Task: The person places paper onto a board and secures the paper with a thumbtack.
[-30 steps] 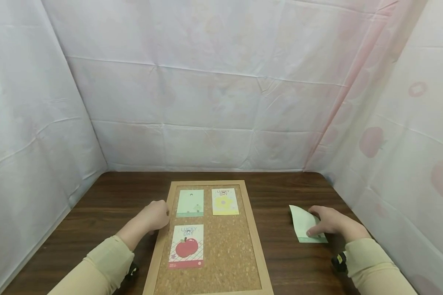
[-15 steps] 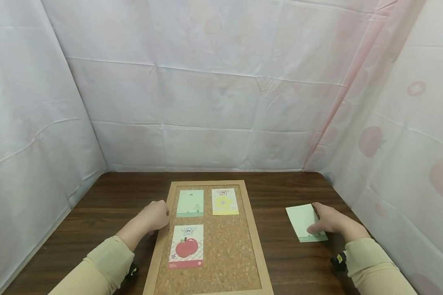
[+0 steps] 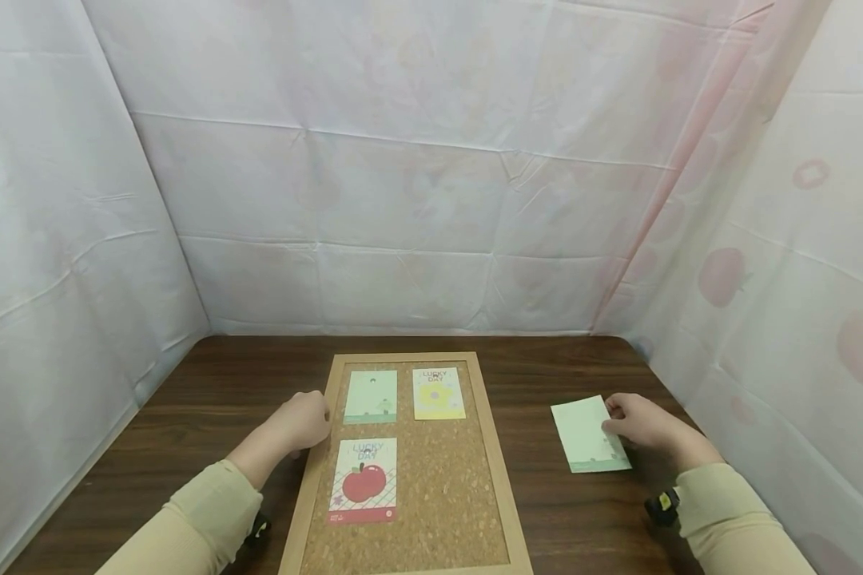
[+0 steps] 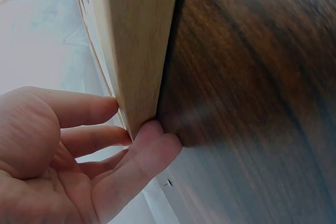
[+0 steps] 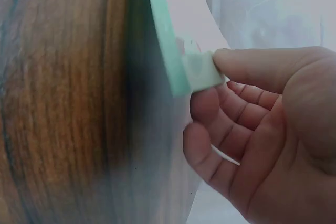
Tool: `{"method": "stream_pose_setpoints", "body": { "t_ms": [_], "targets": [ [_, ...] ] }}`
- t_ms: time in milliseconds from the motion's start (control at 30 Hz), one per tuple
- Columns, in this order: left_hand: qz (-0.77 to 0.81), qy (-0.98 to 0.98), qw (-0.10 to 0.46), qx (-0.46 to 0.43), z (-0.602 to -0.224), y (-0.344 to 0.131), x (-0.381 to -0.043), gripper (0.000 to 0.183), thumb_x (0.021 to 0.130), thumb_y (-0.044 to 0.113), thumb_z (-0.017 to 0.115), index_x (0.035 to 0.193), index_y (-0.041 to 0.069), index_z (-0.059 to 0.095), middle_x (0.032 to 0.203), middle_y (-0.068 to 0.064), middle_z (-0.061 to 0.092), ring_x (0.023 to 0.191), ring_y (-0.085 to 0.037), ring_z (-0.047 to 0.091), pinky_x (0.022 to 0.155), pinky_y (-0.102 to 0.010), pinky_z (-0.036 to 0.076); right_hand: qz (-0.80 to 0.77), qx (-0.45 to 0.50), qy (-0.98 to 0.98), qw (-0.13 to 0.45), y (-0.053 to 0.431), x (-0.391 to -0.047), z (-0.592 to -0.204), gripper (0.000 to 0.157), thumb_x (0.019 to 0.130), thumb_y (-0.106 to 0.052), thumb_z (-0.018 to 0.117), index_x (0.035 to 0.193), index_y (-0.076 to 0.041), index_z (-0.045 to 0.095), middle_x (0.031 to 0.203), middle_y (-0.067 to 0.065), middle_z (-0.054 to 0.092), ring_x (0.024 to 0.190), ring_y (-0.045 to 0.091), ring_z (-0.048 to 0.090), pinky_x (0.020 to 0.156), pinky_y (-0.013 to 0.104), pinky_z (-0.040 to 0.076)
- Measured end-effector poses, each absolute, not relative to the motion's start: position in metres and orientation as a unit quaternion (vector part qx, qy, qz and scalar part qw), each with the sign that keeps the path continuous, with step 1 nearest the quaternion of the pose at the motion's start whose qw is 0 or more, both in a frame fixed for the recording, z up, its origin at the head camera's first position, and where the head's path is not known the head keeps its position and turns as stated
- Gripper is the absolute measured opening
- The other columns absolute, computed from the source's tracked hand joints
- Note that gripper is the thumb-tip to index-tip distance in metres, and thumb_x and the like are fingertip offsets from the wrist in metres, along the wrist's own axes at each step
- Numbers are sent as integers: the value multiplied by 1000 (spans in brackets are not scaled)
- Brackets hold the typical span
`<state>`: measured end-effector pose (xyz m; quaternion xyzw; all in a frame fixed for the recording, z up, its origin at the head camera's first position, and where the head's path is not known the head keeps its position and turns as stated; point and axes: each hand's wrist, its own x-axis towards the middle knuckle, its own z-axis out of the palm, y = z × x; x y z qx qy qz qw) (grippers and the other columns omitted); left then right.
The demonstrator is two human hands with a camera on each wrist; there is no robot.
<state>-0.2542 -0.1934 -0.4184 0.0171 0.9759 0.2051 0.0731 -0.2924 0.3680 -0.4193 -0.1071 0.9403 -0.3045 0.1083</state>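
Observation:
In the head view a wood-framed corkboard [image 3: 446, 495] lies on the dark table. On it are a pale green card [image 3: 367, 391], a yellow-flower card [image 3: 437, 391] and a red-apple card [image 3: 363, 483]. My left hand [image 3: 298, 419] holds the frame's left edge; the left wrist view shows thumb and fingers bent against the wooden rail [image 4: 136, 40]. Right of the board, my right hand [image 3: 640, 423] pinches the right edge of another pale green card [image 3: 586, 435]. The right wrist view shows the thumb [image 5: 257, 66] on its green-edged corner, with fingertips beneath.
Brown wood-grain table [image 3: 539, 511] surrounds the board. Pale fabric curtains [image 3: 403, 200] hang at the back and both sides. A tiny dark object [image 4: 168, 183] is on the table in the left wrist view.
The card in my right hand was bent, then flattened, and has shifted slightly left. My right fingers have moved from lying over it to its right edge. The left hand stays put.

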Motion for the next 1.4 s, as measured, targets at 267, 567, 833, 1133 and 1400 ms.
{"method": "stream_pose_setpoints", "body": {
  "t_ms": [267, 567, 833, 1133, 1400],
  "targets": [
    [203, 976, 72, 18, -419, -194, -254, 16, 95, 0, 55, 82, 2, 66, 66, -11, 53, 51, -21, 59, 42, -32, 52, -411, -112, 897, 120, 363, -291, -415, 16, 98, -3, 61, 109, 6, 54, 83, 10, 58, 69, 23, 58, 59, 37, 52],
    [210, 975, 67, 19, -418, -193, -255, 18, 94, 0, 56, 79, 3, 64, 65, -9, 50, 50, -19, 55, 41, -32, 52, -476, -121, 864, 113, 358, -295, -407, 21, 101, -7, 60, 113, 8, 52, 85, 12, 60, 72, 24, 60, 63, 40, 56],
    [206, 976, 68, 19, -419, -194, -256, 18, 95, 1, 57, 78, 4, 63, 65, -9, 50, 49, -19, 56, 42, -32, 52, -510, -108, 846, 111, 352, -298, -402, 27, 102, -10, 60, 117, 9, 49, 88, 12, 61, 75, 23, 60, 68, 44, 58],
    [212, 975, 66, 21, -421, -195, -255, 13, 94, 1, 57, 85, 1, 66, 68, -11, 52, 52, -20, 57, 42, -32, 52, -551, -123, 817, 115, 337, -295, -391, 33, 102, -9, 60, 122, 14, 46, 94, 15, 63, 78, 22, 62, 70, 43, 58],
    [211, 975, 66, 20, -422, -196, -256, 11, 93, 0, 57, 89, -1, 67, 68, -11, 54, 52, -21, 59, 42, -32, 52, -566, -132, 805, 121, 319, -290, -384, 35, 102, -8, 60, 125, 15, 45, 98, 17, 63, 79, 23, 63, 71, 42, 58]
  ]
}}
